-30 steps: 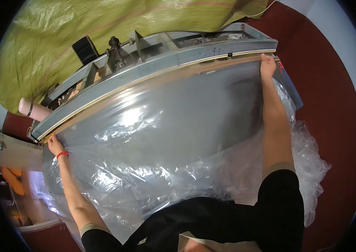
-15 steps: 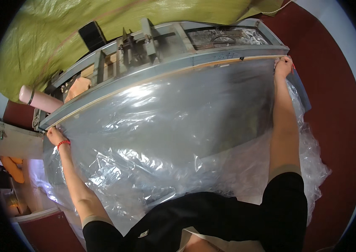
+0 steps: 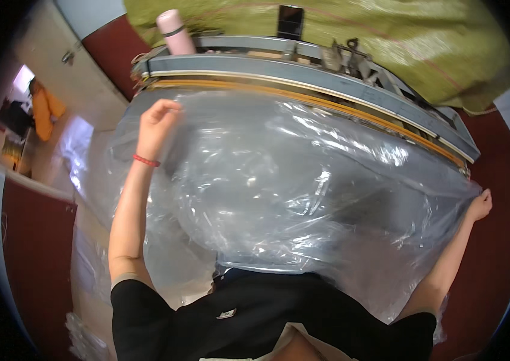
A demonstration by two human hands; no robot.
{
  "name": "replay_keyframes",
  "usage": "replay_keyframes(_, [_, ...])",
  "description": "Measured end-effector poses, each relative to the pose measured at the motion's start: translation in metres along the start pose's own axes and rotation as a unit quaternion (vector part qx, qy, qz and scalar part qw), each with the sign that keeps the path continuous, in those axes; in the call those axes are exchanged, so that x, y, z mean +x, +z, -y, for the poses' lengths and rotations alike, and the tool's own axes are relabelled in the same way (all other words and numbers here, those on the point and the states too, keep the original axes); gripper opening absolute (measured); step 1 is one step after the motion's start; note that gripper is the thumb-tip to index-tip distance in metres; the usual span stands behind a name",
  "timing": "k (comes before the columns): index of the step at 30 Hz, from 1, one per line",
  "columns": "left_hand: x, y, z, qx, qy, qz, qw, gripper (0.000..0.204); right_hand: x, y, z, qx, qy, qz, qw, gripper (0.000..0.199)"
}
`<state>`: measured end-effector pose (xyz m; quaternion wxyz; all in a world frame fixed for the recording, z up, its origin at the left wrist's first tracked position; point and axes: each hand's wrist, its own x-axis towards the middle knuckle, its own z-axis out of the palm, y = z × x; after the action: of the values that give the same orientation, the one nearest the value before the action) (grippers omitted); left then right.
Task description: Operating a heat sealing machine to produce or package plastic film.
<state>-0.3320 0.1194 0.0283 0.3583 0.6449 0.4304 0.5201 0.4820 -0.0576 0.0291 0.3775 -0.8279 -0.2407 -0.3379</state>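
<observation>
A wide sheet of clear plastic film (image 3: 255, 174) spreads between my arms, wrinkled and shiny, and hangs down toward my body. At its right corner my right hand (image 3: 480, 206) is closed in a pinch, pulling the film taut past the end of a long grey metal machine (image 3: 303, 78). My left hand (image 3: 157, 123), with a red bead bracelet (image 3: 146, 160) at the wrist, is raised above the film's left part. Its fingers are pinched together on the film's edge, slightly blurred. The machine's yellowish strip (image 3: 303, 96) runs beyond the film's far edge.
A pink bottle (image 3: 176, 35) stands at the machine's left end, and a dark flat phone-like object (image 3: 290, 22) leans behind it. Green woven sheeting (image 3: 423, 42) covers the back. An open door (image 3: 65, 66) is on the left; a dark red wall band (image 3: 501, 156) is on the right.
Both hands have come away from the machine's front bar, toward me, with the film. The view has turned left, and a gap now shows under the bar along the strip.
</observation>
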Motion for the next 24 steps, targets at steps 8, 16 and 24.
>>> replay_keyframes(8, [-0.074,-0.013,-0.053,0.058,0.042,0.004,0.997,0.01,-0.214,-0.075,0.378,0.471,-0.328,0.363,0.734,0.027])
replay_keyframes(16, [-0.112,-0.014,-0.105,0.231,0.056,0.04,0.971,0.01,-0.339,-0.102,0.454,0.541,-0.314,0.652,0.429,0.017])
replay_keyframes(24, [-0.207,-0.01,-0.001,0.228,-0.133,0.4,0.878,0.017,-0.182,-0.002,0.191,0.275,-0.071,0.465,0.838,0.015])
